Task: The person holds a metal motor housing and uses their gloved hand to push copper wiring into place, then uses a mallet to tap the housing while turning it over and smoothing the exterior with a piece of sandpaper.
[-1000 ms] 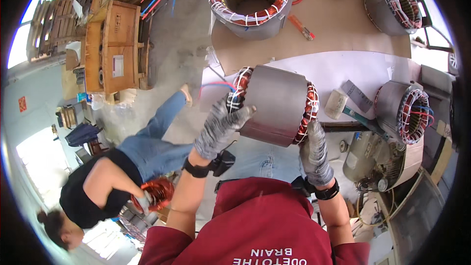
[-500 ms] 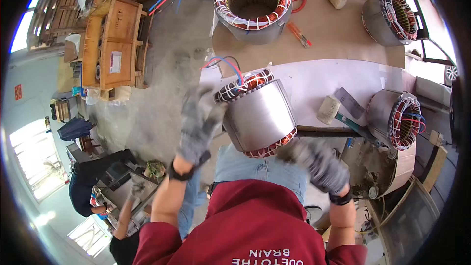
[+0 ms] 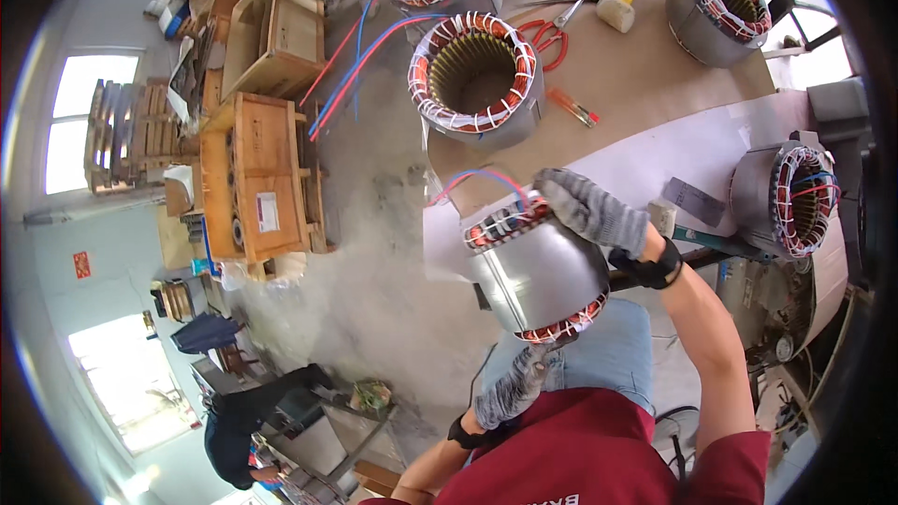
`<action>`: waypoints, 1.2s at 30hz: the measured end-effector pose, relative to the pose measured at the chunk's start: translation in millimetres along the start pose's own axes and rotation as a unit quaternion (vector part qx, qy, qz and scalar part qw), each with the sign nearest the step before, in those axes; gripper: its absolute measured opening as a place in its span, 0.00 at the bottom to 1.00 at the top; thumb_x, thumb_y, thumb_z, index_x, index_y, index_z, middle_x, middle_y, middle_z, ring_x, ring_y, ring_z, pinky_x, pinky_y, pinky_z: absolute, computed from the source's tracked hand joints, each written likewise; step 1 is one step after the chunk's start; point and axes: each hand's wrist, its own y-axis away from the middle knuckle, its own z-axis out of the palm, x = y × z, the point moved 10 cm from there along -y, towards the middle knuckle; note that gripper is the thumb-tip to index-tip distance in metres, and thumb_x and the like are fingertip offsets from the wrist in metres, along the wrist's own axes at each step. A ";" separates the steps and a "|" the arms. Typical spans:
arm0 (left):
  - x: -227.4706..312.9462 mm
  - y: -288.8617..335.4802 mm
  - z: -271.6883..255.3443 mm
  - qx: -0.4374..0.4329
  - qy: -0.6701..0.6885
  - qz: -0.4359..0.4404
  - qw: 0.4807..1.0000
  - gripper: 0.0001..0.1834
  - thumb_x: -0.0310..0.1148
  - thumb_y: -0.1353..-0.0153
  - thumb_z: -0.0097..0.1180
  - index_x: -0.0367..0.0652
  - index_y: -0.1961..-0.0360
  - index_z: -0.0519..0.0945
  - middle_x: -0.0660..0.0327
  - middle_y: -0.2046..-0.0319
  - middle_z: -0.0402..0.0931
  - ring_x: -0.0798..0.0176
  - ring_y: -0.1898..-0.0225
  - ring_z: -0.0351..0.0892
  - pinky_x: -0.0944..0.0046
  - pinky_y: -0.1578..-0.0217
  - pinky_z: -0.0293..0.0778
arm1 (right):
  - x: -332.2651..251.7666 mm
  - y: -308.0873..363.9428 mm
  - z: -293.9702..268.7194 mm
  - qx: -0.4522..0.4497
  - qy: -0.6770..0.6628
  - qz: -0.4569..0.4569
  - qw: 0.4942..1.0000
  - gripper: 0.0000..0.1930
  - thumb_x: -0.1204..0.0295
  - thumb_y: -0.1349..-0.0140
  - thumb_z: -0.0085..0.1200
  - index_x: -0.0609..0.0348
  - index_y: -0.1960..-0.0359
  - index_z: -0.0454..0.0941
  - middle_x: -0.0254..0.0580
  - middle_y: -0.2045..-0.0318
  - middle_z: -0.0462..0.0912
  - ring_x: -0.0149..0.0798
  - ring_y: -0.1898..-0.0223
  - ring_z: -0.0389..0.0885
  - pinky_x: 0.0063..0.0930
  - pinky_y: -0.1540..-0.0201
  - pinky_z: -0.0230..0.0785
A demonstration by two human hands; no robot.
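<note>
We find the stator, a grey steel cylinder with copper windings at both ends, held clear of the bench edge and tilted; a second ago it lay level in front of us, so we judge it is being turned over in the air. The right hand, gloved, now lies over the upper winding end with fingers curled and pressed against it, having come up from below. The left hand has dropped to the lower rim, fingers closed against its underside, bearing the weight. Of marked items, the wooden crate at left carries a small white rectangular label on its side; a small red square sign hangs on the pale wall further left.
</note>
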 end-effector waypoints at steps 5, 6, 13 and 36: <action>-24.4 39.1 -27.4 0.112 0.145 -0.190 0.965 0.27 0.45 0.37 0.30 0.33 0.47 0.59 0.60 0.56 0.66 0.64 0.52 0.63 0.64 0.48 0.56 | 14.3 56.9 -18.1 0.076 0.071 -0.093 0.990 0.15 0.72 0.38 0.37 0.65 0.52 0.64 0.52 0.56 0.70 0.45 0.55 0.69 0.29 0.51 0.61; -29.5 42.4 -43.4 0.118 0.159 -0.194 0.961 0.29 0.47 0.38 0.32 0.34 0.46 0.58 0.59 0.54 0.64 0.63 0.50 0.62 0.63 0.47 0.55 | 24.9 69.1 -18.2 0.105 0.057 -0.051 0.991 0.15 0.73 0.39 0.37 0.65 0.51 0.63 0.52 0.56 0.70 0.46 0.55 0.69 0.29 0.52 0.62; 7.3 -24.5 -116.0 0.203 0.273 -0.122 0.932 0.40 0.59 0.47 0.41 0.38 0.43 0.53 0.56 0.43 0.53 0.59 0.41 0.51 0.57 0.43 0.49 | 14.6 144.4 30.3 0.198 -0.089 0.092 0.972 0.24 0.71 0.45 0.47 0.61 0.47 0.58 0.53 0.48 0.61 0.49 0.45 0.57 0.36 0.43 0.49; 3.0 3.4 -111.1 0.252 0.178 -0.143 0.940 0.31 0.51 0.50 0.51 0.48 0.47 0.63 0.62 0.48 0.62 0.58 0.45 0.59 0.50 0.44 0.51 | 0.5 161.1 18.0 0.229 -0.072 0.153 0.959 0.22 0.77 0.54 0.46 0.58 0.52 0.66 0.49 0.63 0.72 0.50 0.61 0.68 0.39 0.54 0.59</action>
